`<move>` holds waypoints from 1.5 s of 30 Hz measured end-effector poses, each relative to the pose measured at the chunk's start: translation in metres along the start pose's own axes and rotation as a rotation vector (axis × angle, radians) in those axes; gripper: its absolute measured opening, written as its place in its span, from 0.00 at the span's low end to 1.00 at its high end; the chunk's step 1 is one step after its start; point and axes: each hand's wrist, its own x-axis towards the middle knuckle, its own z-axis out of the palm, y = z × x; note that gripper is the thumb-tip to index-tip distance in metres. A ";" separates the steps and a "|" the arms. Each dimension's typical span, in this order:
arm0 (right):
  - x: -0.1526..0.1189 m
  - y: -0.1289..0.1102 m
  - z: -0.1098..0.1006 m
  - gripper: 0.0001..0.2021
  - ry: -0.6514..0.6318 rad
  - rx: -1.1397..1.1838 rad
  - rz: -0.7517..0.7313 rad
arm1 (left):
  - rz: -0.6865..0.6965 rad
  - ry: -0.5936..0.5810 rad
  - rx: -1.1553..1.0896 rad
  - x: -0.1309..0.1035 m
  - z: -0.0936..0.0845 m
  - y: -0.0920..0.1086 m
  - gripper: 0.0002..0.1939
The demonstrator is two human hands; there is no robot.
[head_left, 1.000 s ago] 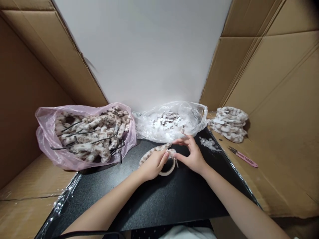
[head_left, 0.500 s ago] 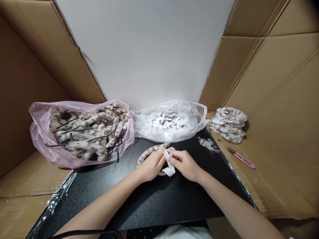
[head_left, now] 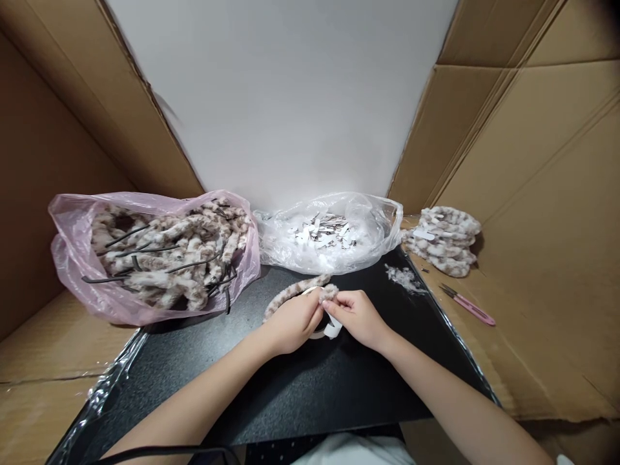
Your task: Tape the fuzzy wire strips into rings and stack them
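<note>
My left hand (head_left: 295, 321) is closed on a furry, brown-and-white spotted band (head_left: 290, 297), which curves out behind it over the table. My right hand (head_left: 359, 318) pinches the near end of the furry piece between thumb and fingers, close to the left fingertips. A white label-like strip (head_left: 332, 328) hangs below the right fingertips, its upper part hidden by the hand. Part of a pale ring (head_left: 317, 334) shows under my left hand; most of it is covered, and I cannot tell what it is.
A pink plastic bag (head_left: 72, 258) of furry bands with black ends stands at left. Behind my hands lies a clear bag (head_left: 334, 261) of white tags. At right are stacked furry bands (head_left: 448, 239), fluff (head_left: 405, 279) and pink-handled snips (head_left: 467, 305). Cardboard walls (head_left: 547, 226) flank the dark table (head_left: 290, 400).
The white strip, held up between my fingertips before, now hangs lower and is partly hidden. The furry end has come up between both hands' fingertips.
</note>
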 end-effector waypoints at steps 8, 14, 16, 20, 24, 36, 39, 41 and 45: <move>-0.006 -0.006 0.001 0.20 -0.008 0.034 -0.087 | -0.110 -0.056 0.225 -0.001 -0.001 0.003 0.11; -0.007 -0.008 0.000 0.20 -0.005 0.017 -0.182 | -0.086 -0.015 0.203 -0.002 0.001 0.002 0.10; -0.005 -0.005 0.000 0.20 0.011 -0.008 -0.157 | -0.076 -0.003 0.206 -0.003 0.001 0.002 0.11; -0.002 0.000 0.002 0.24 0.050 -0.047 -0.085 | -0.066 -0.001 0.204 -0.003 0.000 0.002 0.11; -0.002 -0.001 0.001 0.22 0.017 -0.002 0.003 | -0.023 -0.040 0.145 -0.004 -0.003 0.002 0.10; -0.008 -0.002 -0.003 0.23 -0.078 0.146 -0.052 | 0.029 0.041 -0.224 -0.004 -0.008 -0.002 0.11; -0.008 -0.001 -0.011 0.21 0.036 0.310 -0.165 | -0.115 0.016 -0.629 -0.001 -0.004 -0.007 0.11; -0.006 0.000 -0.016 0.22 0.170 0.403 -0.259 | -0.232 -0.061 -0.899 0.001 -0.003 -0.008 0.10; -0.001 0.003 -0.015 0.35 0.132 0.343 -0.366 | -0.312 -0.125 -1.108 0.002 -0.005 -0.003 0.08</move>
